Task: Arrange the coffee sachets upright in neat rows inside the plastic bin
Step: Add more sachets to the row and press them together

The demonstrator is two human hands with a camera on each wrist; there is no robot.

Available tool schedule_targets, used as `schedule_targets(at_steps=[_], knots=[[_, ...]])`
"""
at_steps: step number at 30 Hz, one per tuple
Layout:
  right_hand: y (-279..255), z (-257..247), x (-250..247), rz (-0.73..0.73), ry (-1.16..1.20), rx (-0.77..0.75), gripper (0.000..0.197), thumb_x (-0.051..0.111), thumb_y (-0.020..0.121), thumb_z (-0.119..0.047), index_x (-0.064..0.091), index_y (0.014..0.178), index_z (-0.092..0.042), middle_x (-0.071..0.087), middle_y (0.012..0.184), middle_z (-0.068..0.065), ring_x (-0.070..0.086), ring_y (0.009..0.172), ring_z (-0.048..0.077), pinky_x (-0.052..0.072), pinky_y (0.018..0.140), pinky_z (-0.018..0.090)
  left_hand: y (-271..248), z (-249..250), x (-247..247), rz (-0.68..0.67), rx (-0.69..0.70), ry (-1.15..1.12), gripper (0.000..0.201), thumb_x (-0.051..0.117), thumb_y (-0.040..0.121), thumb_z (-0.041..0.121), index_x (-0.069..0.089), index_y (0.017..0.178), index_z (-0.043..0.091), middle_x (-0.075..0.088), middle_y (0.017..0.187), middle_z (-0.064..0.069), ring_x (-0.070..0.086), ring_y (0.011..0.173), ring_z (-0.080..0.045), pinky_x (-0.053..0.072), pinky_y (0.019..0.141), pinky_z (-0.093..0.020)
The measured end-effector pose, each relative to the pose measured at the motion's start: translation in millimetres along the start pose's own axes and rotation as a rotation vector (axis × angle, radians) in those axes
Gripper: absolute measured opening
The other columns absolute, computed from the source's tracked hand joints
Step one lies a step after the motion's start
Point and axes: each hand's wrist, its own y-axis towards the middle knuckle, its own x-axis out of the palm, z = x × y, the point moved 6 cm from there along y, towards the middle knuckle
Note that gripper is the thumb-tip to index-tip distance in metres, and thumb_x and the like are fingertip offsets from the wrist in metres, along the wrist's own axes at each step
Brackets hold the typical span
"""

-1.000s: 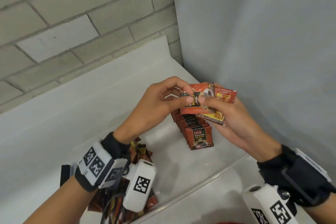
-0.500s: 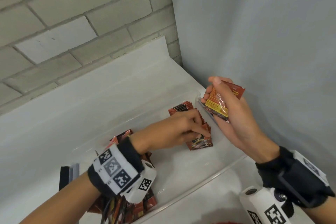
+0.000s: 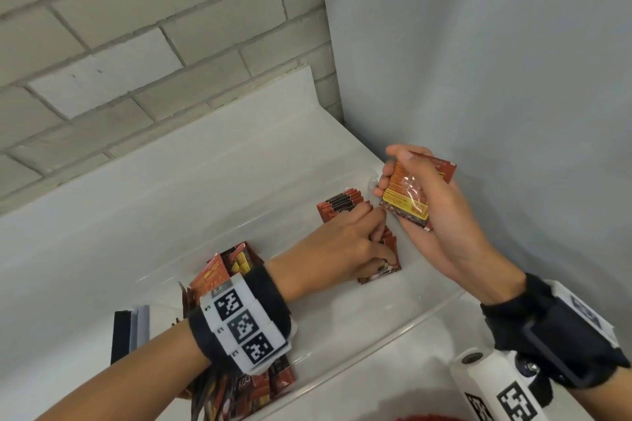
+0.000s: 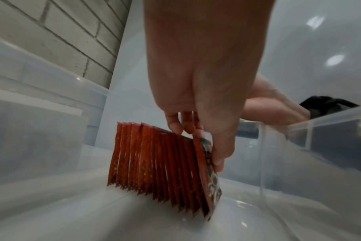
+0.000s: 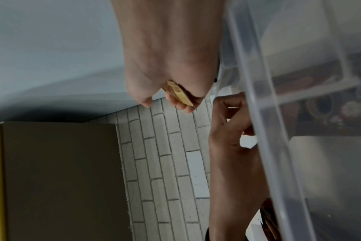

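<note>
**A:** Head view first: what changed?

**B:** A second ago both my hands met over the bin. Now my left hand (image 3: pixel 345 249) has gone down into the plastic bin (image 3: pixel 427 311), pinching one sachet (image 3: pixel 386 267) against the near end of the upright row (image 3: pixel 342 207). My right hand (image 3: pixel 424 208), at 2 o'clock, grasps the spare stack (image 3: pixel 407 196). Loose sachets (image 3: pixel 225 267) wait at 8 o'clock.

**A:** Left wrist view?

**B:** My fingers (image 4: pixel 175 125) steady the row's tops; the new sachet (image 4: pixel 208 176) leans on the row, touching the floor.

**A:** Right wrist view?

**B:** My fingers curl round the stack (image 5: pixel 179 94), outside the bin wall (image 5: pixel 264 130). One more filed; many remain, I judge.
</note>
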Motion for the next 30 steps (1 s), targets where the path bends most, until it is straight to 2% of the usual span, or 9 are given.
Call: schedule_targets(at_steps=[2, 7, 12, 15, 18, 22, 24, 27, 30], knots=[[0.4, 1.5, -0.6, -0.008, 0.008, 0.024, 0.015, 0.052, 0.093, -0.017, 0.059, 0.105, -0.011, 0.058, 0.08, 0.005, 0.062, 0.07, 0.014, 0.053, 0.074, 0.026, -1.1, -1.4, 2.7, -0.004, -0.033, 0.02, 0.014, 0.064, 0.088, 0.026, 0.073, 0.099, 0.022, 0.048, 0.096, -0.006, 0.044, 0.093, -0.024, 0.047, 0.073, -0.043], [-1.5, 3.8, -3.1, -0.014, 0.042, 0.062, 0.021, 0.04, 0.097, -0.011, 0.061, 0.102, -0.011, 0.064, 0.077, 0.004, 0.066, 0.071, 0.015, 0.047, 0.084, 0.038, -1.4, 0.2, 4.0, -0.022, -0.056, 0.029, 0.022, 0.058, 0.089, 0.036, 0.073, 0.099, 0.024, 0.048, 0.103, -0.006, 0.042, 0.103, -0.028, 0.046, 0.078, -0.044], [-2.5, 6.4, -2.8, -0.003, 0.009, 0.125, 0.018, 0.04, 0.098, -0.012, 0.056, 0.094, -0.006, 0.07, 0.073, 0.009, 0.071, 0.072, 0.02, 0.041, 0.071, 0.036, -1.9, 0.5, 4.0, -0.039, -0.028, -0.066, 0.031, 0.051, 0.091, 0.041, 0.071, 0.111, 0.026, 0.049, 0.11, -0.01, 0.041, 0.109, -0.032, 0.042, 0.09, -0.047], [-2.0, 2.5, 0.0, -0.03, -0.022, 0.061, 0.01, 0.045, 0.098, -0.01, 0.052, 0.09, -0.013, 0.07, 0.079, 0.014, 0.072, 0.079, 0.025, 0.045, 0.067, 0.038, -1.7, -4.7, -5.9, -0.013, -0.051, -0.173, 0.035, 0.047, 0.093, 0.039, 0.071, 0.112, 0.022, 0.05, 0.119, -0.018, 0.039, 0.114, -0.04, 0.034, 0.099, -0.045], [-2.3, -1.6, 5.8, -0.129, -0.011, -0.04, 0.005, 0.06, 0.086, -0.015, 0.06, 0.088, -0.019, 0.07, 0.085, 0.008, 0.07, 0.093, 0.025, 0.056, 0.076, 0.031, -5.0, -19.6, -24.9, 0.058, -0.174, -0.361, 0.03, 0.048, 0.095, 0.032, 0.07, 0.111, 0.017, 0.054, 0.117, -0.01, 0.043, 0.103, -0.027, 0.038, 0.091, -0.033], [-2.6, -4.5, 7.5, -0.237, -0.178, -0.181, 0.017, 0.076, 0.07, -0.034, 0.074, 0.086, -0.029, 0.065, 0.111, 0.002, 0.062, 0.109, 0.017, 0.049, 0.09, 0.024, -12.0, -43.2, -50.1, 0.19, -0.442, -0.797, 0.025, 0.042, 0.097, 0.017, 0.066, 0.104, 0.014, 0.068, 0.09, -0.001, 0.061, 0.083, -0.014, 0.051, 0.077, -0.026], [-3.1, -2.5, 7.9, -0.28, -0.28, -0.214, 0.021, 0.079, 0.067, -0.04, 0.076, 0.086, -0.031, 0.057, 0.126, -0.006, 0.053, 0.123, 0.011, 0.045, 0.095, 0.022, -13.5, -47.5, -58.7, 0.243, -0.525, -1.073, 0.031, 0.035, 0.096, 0.014, 0.066, 0.098, 0.011, 0.066, 0.082, -0.002, 0.061, 0.078, -0.014, 0.051, 0.073, -0.024], [-5.2, 1.2, 10.6, -0.364, -0.337, -0.214, 0.022, 0.081, 0.064, -0.041, 0.078, 0.084, -0.033, 0.052, 0.134, -0.016, 0.047, 0.13, 0.009, 0.046, 0.095, 0.021, -16.0, -49.5, -67.2, 0.319, -0.646, -1.448, 0.041, 0.038, 0.086, 0.03, 0.075, 0.083, 0.014, 0.065, 0.085, -0.01, 0.06, 0.076, -0.014, 0.051, 0.07, -0.023], [-6.8, 3.8, 13.5, -0.409, -0.405, -0.212, 0.019, 0.082, 0.066, -0.03, 0.078, 0.084, -0.035, 0.048, 0.14, -0.018, 0.046, 0.132, 0.013, 0.046, 0.096, 0.026, -19.5, -49.7, -76.3, 0.365, -0.639, -1.421, 0.033, 0.047, 0.087, 0.03, 0.076, 0.082, 0.015, 0.069, 0.086, -0.006, 0.059, 0.084, -0.018, 0.049, 0.075, -0.026]])
